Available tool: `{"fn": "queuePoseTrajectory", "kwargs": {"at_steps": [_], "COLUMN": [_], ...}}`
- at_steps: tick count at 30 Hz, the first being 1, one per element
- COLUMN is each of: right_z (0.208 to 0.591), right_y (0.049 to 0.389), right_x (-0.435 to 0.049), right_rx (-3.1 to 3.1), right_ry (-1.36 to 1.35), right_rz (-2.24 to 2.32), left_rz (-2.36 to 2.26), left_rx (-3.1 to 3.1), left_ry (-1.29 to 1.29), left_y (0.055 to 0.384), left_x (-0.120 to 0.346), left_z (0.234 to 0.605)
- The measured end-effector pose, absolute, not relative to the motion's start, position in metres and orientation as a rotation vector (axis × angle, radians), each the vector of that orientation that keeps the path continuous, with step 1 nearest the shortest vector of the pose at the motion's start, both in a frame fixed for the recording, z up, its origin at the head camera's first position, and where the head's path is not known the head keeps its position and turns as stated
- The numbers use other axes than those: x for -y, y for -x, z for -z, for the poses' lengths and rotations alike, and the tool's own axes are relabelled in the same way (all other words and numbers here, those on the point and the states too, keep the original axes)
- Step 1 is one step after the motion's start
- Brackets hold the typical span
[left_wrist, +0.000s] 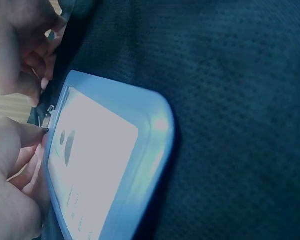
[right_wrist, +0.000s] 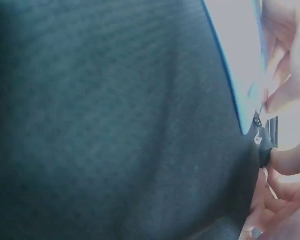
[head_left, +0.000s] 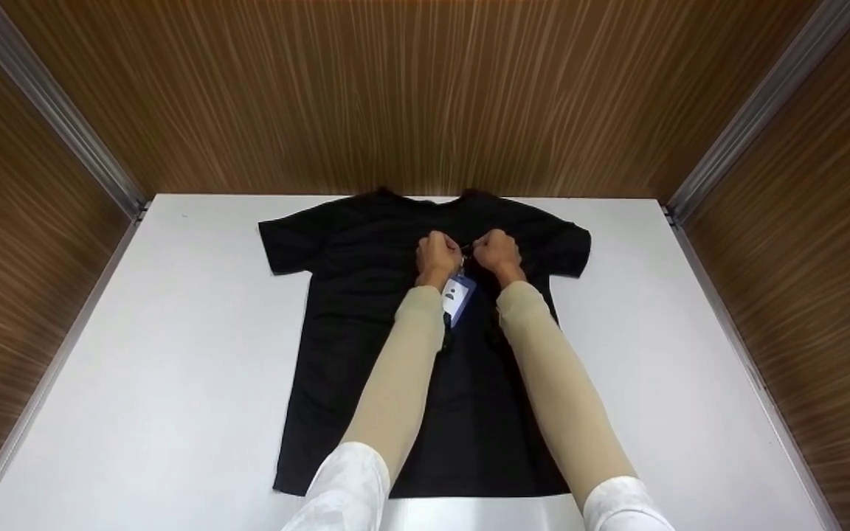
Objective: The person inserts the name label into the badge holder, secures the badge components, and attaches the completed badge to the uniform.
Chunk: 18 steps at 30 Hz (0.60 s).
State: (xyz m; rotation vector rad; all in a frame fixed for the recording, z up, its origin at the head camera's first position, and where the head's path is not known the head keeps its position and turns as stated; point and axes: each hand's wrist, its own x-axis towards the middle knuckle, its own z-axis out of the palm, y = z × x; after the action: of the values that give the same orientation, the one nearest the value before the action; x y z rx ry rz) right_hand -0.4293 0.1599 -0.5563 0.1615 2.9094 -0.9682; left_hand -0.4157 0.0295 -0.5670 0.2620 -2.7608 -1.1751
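A black short-sleeved T-shirt (head_left: 366, 332) lies spread with its collar at the far side. On its chest rests a blue-framed ID badge (head_left: 459, 299) with a white card, a small metal clip (right_wrist: 258, 136) at its top edge. My left hand (head_left: 438, 258) pinches the badge's clip end, thumb and fingers bent right at the frame (left_wrist: 115, 85). Close beside it, my right hand (head_left: 497, 252) pinches a dark fold of the shirt (right_wrist: 265, 154) next to the clip. From above, the fingertips are mostly hidden behind the knuckles.
The shirt lies on a white table (head_left: 196, 354). Wood-grain panels stand at the back (head_left: 425, 96) and both sides, with grey metal rails (head_left: 63, 110) along the corners. Beige sleeves (head_left: 395, 369) with white cuffs cover the forearms, which reach across the shirt.
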Motion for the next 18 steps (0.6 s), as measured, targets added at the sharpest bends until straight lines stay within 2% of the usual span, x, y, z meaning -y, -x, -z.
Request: {"fn": "queuePoseTrajectory", "kwargs": {"at_steps": [18], "right_z": [0.5549], "right_y": [0.4293], "right_x": [-0.1635], "right_rx": [-2.866], "right_ry": [-0.162], "right_rz": [1.120], "left_rz": [1.220], "left_rx": [2.778], "left_ry": [-0.293], "left_y": [0.4140], "left_x": [-0.0289], "left_z": [0.5658]}}
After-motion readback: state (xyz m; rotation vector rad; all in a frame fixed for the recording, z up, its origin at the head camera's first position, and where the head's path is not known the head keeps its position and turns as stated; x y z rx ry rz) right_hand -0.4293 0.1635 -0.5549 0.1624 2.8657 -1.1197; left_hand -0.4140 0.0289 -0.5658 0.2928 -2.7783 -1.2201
